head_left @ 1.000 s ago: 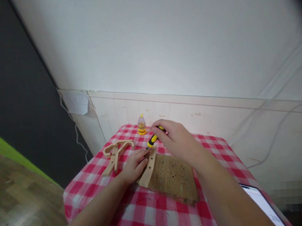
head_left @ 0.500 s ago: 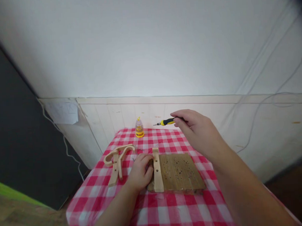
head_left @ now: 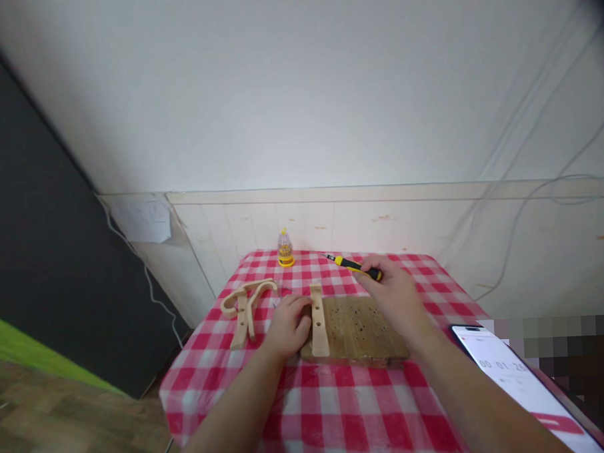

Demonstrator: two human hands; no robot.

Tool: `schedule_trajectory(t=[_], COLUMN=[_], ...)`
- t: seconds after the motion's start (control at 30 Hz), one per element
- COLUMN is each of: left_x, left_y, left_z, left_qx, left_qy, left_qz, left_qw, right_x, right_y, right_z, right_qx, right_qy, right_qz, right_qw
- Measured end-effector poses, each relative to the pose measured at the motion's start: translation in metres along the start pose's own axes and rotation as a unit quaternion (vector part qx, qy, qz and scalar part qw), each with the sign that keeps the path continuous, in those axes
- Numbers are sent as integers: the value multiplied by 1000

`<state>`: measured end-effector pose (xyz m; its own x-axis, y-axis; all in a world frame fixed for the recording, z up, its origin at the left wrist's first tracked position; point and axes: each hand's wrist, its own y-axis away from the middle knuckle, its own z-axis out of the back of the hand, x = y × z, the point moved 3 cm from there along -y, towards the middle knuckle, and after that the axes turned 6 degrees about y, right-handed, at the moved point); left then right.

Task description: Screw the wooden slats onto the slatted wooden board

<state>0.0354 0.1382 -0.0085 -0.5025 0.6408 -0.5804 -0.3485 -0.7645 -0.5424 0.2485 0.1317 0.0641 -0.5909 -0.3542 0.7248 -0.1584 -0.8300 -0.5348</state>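
My right hand is closed round the handle of a black and yellow screwdriver, its metal tip pointing left above the table. My left hand rests at the left end of a dark-pitted wooden board, its curled fingers against a pale wooden strip with two holes. That strip lies across the board's left part. What the fingertips grip underneath is partly hidden. Left of this hand lie pale wooden hook pieces, one bearing holes. A few small metal bits, too small to name, lie beside them.
A clear bottle-shaped case with a yellow base stands at the back of the table, which wears a red and white checked cloth. A phone showing a timer is at the right. Behind the table rises a white wall.
My right hand has lowered with the screwdriver toward the board, and the screwdriver now slants more. The view has shifted, bringing the phone into sight. My left hand stays by the strip.
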Motion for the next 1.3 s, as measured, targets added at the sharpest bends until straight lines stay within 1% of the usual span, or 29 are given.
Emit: schedule_trajectory(t=[0.07, 0.2, 0.3, 0.4, 0.47, 0.53, 0.77, 0.87, 0.9, 0.93, 1.0, 1.07, 1.13, 1.17, 1.23, 1.3], left_x=[2, 8, 12, 14, 13, 11, 8, 3, -1, -5, -14, -17, -15, -12, -4, 2], left_y=[1, 2, 2, 4, 5, 5, 4, 2, 1, 0, -3, -8, -11, -12, -12, -12], left_z=[-1, -1, -1, 0, 0, 0, -4, -1, 2, 7, 16, 23, 30, 33, 38, 42], left_qx=[-8, -29, -48, -59, -69, -74, -48, -65, -86, -107, -128, -105, -63, -47, -29, -25], left_qy=[-6, -25, -37, -43, -50, -59, -79, -115, -168, -236, -345, -412, -448, -455, -459, -463], left_qz=[9, 43, 63, 72, 77, 78, 61, 51, 49, 54, 90, 150, 225, 249, 276, 287], left_qw=[1000, 998, 996, 995, 993, 992, 994, 990, 981, 964, 925, 893, 863, 854, 844, 838], right_x=[-11, -24, -28, -31, -31, -31, -33, -32, -31, -29, -27, -26, -27, -28, -31, -33], right_y=[5, 14, 17, 16, 17, 19, 26, 26, 26, 27, 27, 26, 26, 26, 25, 24], right_z=[-8, -15, -14, -10, -11, -13, -21, -19, -18, -16, -15, -14, -13, -14, -14, -15], right_qx=[-2, 13, 21, 19, 28, 41, 67, 65, 61, 57, 53, 52, 49, 46, 39, 28], right_qy=[38, 37, 32, 37, 40, 43, 53, 66, 71, 76, 80, 78, 72, 67, 60, 59], right_qz=[6, 38, 57, 53, 56, 65, 76, 78, 78, 79, 82, 80, 75, 73, 68, 64], right_qw=[999, 999, 998, 998, 997, 996, 994, 993, 993, 992, 992, 992, 993, 994, 995, 996])
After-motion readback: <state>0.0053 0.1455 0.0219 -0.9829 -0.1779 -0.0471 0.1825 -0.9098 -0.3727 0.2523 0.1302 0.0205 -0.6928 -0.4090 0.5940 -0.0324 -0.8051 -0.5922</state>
